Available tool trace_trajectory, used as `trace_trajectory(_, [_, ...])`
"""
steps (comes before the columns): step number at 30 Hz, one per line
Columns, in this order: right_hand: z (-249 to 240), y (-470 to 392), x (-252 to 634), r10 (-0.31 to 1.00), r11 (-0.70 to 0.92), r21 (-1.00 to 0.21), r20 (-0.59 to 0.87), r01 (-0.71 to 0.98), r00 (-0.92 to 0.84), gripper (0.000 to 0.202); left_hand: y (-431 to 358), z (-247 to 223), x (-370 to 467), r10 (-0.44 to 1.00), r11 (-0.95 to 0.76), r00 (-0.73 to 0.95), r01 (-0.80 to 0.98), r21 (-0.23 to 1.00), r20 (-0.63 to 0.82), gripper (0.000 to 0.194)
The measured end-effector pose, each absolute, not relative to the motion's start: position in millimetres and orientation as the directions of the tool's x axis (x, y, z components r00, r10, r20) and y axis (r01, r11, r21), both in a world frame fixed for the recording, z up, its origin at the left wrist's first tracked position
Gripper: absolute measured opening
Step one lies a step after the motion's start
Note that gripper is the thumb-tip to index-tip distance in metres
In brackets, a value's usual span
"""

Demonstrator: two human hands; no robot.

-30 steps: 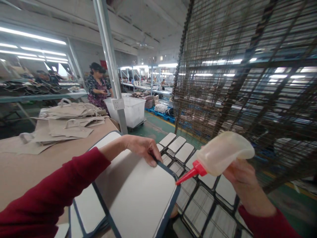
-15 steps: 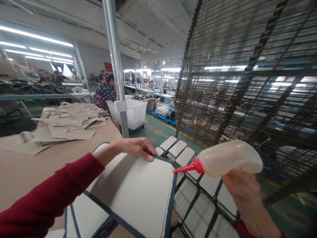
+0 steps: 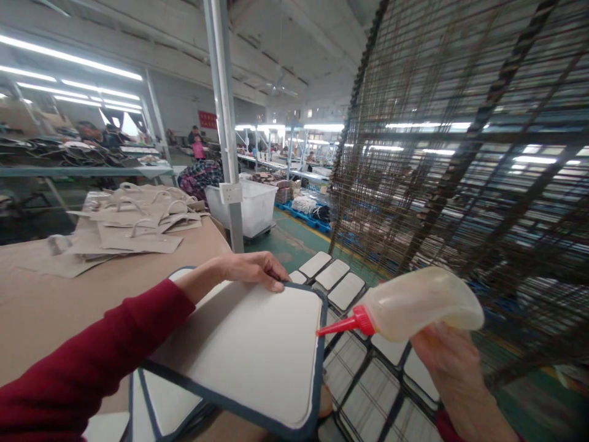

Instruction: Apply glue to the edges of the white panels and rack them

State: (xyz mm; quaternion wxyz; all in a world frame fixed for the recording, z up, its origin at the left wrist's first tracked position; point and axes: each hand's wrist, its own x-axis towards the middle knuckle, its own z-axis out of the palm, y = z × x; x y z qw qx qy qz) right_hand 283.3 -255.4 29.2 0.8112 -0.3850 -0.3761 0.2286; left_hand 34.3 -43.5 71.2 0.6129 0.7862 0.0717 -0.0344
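**Nozzle shifted past the rounded corner, panel flattened**

The red nozzle [image 3: 343,325] has been moved from the corner of the pale panel [image 3: 248,350] to its right-hand edge, and the panel has been tipped flatter, so that more of its dark rim [image 3: 319,368] is shown. Contact is apparently being made further along that side, where a whitish line [image 3: 315,362] is seen. The panel's far edge is pinched between thumb and fingers of the left hand [image 3: 248,269]; the squeeze bottle [image 3: 414,304] is gripped by the right hand [image 3: 451,353], its fingers partly hidden.

Below the held panel, at least 2 more rimmed panels [image 3: 170,396] are overlapped. Beige pieces with handles [image 3: 142,236] are heaped on the brown tabletop [image 3: 32,294]. Rows of small pale panels [image 3: 345,291] are set out beside the hands — wire mesh [image 3: 437,184] is raised behind them. Beyond 1 metal post [image 3: 225,123], a white bin [image 3: 257,205] is leaned over by a person [image 3: 202,175], seen upright earlier.
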Motion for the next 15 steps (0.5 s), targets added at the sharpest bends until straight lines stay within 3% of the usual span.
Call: trace_trajectory(15, [13,-259,283,0.740,0.558,-0.819,0.417,-0.135,0.528,0.025,-33,61,25,0.122,-0.114,0.974,0.207,0.972,-0.193,0.036])
